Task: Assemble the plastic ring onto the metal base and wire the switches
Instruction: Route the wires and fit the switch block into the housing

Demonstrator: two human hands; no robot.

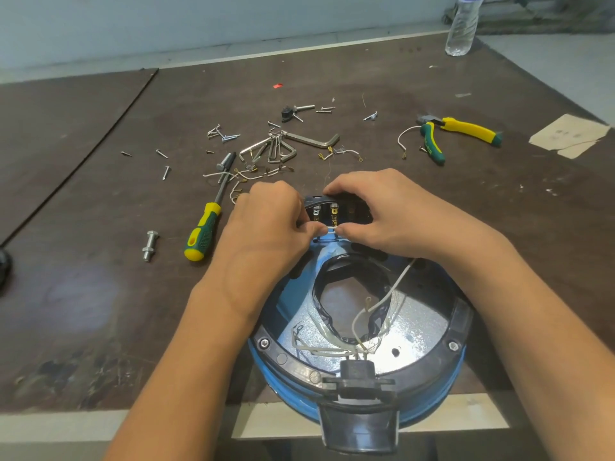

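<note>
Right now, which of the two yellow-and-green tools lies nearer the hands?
The screwdriver, lying just left of the left hand with its handle toward the person; the pliers lie farther back on the right.

Our left hand (269,224) pinches a short white wire (330,230). Our right hand (376,211) grips the switch block (332,211), thumb on the wire's other end. The plastic ring (462,322) sits on the metal base (416,331) between our forearms, and a screwdriver (206,227) lies left of our left hand.

One screwdriver (203,229), one pair of pliers (466,127), one water bottle (462,26), one large bolt (150,245), one big hex key (316,141), and two hands: left hand (266,224), right hand (382,216).
</note>
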